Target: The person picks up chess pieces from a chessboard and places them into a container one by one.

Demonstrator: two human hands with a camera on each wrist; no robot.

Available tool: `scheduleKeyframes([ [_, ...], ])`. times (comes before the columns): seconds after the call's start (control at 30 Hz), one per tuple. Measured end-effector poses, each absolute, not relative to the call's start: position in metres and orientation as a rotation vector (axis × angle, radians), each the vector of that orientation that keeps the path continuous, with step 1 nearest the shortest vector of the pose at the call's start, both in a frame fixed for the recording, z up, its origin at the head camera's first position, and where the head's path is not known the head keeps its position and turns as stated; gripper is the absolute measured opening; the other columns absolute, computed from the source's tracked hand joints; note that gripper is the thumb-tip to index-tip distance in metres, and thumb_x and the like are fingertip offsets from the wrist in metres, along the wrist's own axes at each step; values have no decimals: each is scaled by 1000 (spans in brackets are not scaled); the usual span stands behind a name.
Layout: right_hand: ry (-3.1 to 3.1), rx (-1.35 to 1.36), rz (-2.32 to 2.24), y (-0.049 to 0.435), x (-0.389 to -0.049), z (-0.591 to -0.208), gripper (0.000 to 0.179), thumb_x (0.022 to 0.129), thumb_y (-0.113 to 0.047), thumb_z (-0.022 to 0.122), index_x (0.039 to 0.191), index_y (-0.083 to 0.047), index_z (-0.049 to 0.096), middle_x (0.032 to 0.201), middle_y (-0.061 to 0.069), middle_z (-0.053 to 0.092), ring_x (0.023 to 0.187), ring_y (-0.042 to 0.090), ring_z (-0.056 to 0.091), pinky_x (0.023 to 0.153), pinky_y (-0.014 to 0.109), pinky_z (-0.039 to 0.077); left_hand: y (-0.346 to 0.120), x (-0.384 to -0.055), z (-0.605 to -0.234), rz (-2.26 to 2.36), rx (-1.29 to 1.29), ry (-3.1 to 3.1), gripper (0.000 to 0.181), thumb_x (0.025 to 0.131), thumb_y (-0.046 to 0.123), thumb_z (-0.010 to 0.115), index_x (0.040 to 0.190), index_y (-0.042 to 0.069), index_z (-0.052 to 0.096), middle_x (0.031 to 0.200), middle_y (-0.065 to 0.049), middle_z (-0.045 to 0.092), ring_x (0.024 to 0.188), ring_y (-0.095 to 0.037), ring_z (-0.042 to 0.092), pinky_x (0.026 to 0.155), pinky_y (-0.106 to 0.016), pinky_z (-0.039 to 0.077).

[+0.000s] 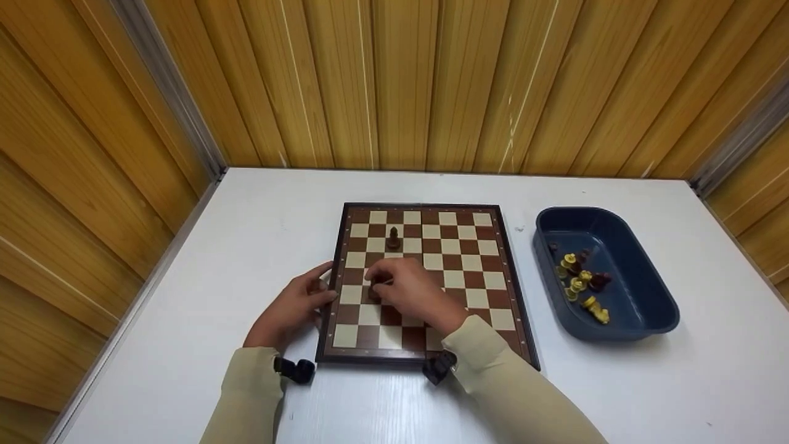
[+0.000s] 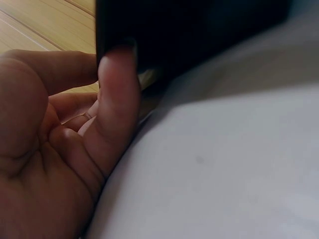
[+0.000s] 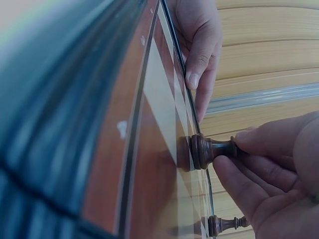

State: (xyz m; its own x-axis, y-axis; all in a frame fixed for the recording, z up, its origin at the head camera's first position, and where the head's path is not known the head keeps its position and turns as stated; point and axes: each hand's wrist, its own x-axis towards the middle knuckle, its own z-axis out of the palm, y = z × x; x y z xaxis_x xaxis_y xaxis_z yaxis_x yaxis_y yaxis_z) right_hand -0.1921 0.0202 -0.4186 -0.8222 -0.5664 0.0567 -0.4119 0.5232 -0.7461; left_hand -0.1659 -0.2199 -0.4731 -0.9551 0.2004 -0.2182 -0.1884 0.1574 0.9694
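My right hand (image 1: 410,287) pinches the top of a dark brown chess piece (image 3: 204,151) between thumb and fingers. The piece stands on its round base on the left part of the chessboard (image 1: 453,280), its head hidden by my fingertips. My left hand (image 1: 296,305) holds the board's left edge, thumb over the rim; in the left wrist view a fingertip (image 2: 119,62) presses the dark side of the board. A second dark chess piece (image 1: 394,239) with a slim, narrow top stands farther back on the board.
Right of the board sits a deep blue tub (image 1: 635,246) with several yellow and dark chess pieces (image 1: 576,285) lying loose inside. The white table (image 1: 283,216) meets yellow wood-grain panels (image 1: 400,86) at the back and sides.
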Motion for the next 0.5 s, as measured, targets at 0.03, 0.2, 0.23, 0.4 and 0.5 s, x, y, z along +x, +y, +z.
scheduleKeyframes([
  [0.03, 2565, -830, -1185, 20, -192, -419, 23, 89, -5, 61, 109, -10, 70, 107, 5, 71, 96, 15, 66, 82, 30, 55, -220, -166, -473, 1866, 17, 2143, 66, 94, 9, 61, 152, 20, 31, 97, -11, 58, 75, -19, 65, 58, -36, 57],
  [0.2, 2549, -814, -1230, 21, -193, -422, 22, 89, -5, 62, 109, -10, 70, 106, 5, 71, 98, 16, 67, 84, 31, 55, -219, -165, -473, 1883, 18, 2122, 66, 94, 9, 61, 152, 20, 31, 97, -11, 58, 74, -20, 66, 57, -37, 58],
  [0.23, 2548, -814, -1240, 21, -193, -423, 22, 89, -5, 62, 109, -9, 70, 106, 5, 71, 98, 16, 67, 85, 32, 55, -219, -165, -473, 1885, 15, 2122, 66, 94, 9, 61, 152, 20, 32, 97, -12, 59, 74, -20, 66, 57, -37, 58],
  [0.4, 2546, -810, -1278, 21, -194, -425, 22, 88, -5, 62, 108, -8, 71, 106, 6, 71, 99, 17, 67, 87, 34, 54, -220, -166, -474, 1856, 50, 2157, 66, 94, 10, 61, 152, 17, 30, 96, -11, 59, 74, -19, 66, 58, -36, 58],
  [0.5, 2542, -802, -1292, 21, -194, -425, 22, 88, -5, 62, 108, -8, 71, 107, 6, 71, 99, 17, 67, 87, 33, 55, -221, -167, -474, 1846, 68, 2168, 67, 94, 10, 61, 153, 16, 30, 95, -10, 58, 73, -18, 65, 58, -36, 58],
])
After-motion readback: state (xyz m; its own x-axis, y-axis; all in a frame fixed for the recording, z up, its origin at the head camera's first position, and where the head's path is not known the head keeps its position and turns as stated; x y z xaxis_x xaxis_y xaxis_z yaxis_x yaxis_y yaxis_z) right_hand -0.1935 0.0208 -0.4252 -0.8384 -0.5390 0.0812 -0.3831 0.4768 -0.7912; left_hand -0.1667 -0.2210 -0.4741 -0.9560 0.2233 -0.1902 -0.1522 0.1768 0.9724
